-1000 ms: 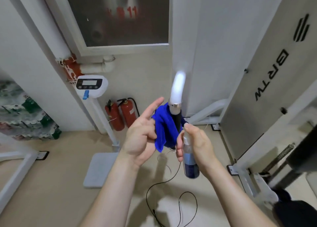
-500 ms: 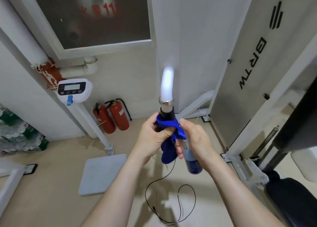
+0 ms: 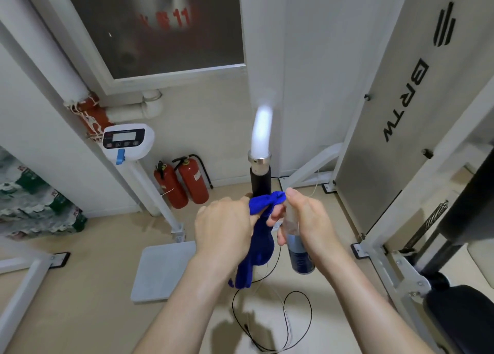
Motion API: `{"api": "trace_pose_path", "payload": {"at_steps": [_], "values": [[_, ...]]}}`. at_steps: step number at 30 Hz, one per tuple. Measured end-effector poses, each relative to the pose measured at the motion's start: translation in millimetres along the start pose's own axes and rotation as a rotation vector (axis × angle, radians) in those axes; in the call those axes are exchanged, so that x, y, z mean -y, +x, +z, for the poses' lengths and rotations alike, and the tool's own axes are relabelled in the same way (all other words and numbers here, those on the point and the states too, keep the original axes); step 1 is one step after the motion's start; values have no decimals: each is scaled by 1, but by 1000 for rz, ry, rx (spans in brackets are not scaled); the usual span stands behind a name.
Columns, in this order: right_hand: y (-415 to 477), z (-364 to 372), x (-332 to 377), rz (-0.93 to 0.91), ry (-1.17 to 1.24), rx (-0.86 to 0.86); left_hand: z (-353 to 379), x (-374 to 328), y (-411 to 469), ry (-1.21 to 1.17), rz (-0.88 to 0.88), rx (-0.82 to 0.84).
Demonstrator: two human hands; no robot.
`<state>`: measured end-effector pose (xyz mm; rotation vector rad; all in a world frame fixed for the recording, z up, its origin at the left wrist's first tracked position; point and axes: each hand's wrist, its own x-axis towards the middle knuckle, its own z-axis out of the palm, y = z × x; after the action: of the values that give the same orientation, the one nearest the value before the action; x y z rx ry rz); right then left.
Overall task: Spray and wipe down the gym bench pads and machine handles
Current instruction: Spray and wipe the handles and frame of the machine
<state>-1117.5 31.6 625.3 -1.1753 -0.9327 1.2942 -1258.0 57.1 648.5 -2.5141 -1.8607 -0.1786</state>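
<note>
A machine handle [image 3: 260, 178] points up at the middle of the view, with a black grip below a chrome collar and a white bar. My left hand [image 3: 224, 226] grips a blue cloth [image 3: 260, 236] wrapped round the lower end of the black grip; the cloth's tail hangs down below my hand. My right hand [image 3: 307, 220] holds a clear spray bottle [image 3: 298, 246] with a dark blue base, just right of the handle, and its fingertips touch the cloth's top fold.
A white weighing scale [image 3: 128, 139] on a post stands to the left with its platform [image 3: 163, 270] on the floor. Two red fire extinguishers [image 3: 184, 185] lean by the wall. A white machine frame [image 3: 417, 91] and a black bench pad [image 3: 465, 316] fill the right. A black cable [image 3: 270, 324] loops on the floor.
My left hand went from open beside the cloth to gripping it round the handle, then slid down the black grip. My right hand stayed beside it with the bottle.
</note>
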Motion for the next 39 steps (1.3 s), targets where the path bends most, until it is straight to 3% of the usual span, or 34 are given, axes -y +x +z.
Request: {"api": "trace_pose_path", "payload": {"at_steps": [2,4,7,10,13,22,26,30,32,35,39], "values": [[-2,0,6,-44,0,10,-5,10,-1,-219,31,-97],[-2,2,11,-59,22,20,-15,12,-2,-588,48,-211],[-1,8,13,-8,99,29,-28,3,1,-1233,28,-169],[0,15,8,75,189,-9,-22,-9,20,-1502,-88,-91],[4,15,3,133,260,-102,-11,-23,39,-1599,-166,-39],[-2,-9,-26,240,143,-233,56,-42,29,-1399,-337,168],[-7,-21,-24,176,72,-150,41,-39,21,-1452,-356,133],[-7,-26,-27,203,34,70,3,-34,23,-1553,-161,-9],[-6,-21,-34,209,-18,160,-13,-28,25,-1603,-55,21],[2,-15,-34,161,-200,59,-16,-12,21,-1680,26,138],[8,-27,-15,116,-313,-90,-1,12,12,-1918,-68,168]]}}
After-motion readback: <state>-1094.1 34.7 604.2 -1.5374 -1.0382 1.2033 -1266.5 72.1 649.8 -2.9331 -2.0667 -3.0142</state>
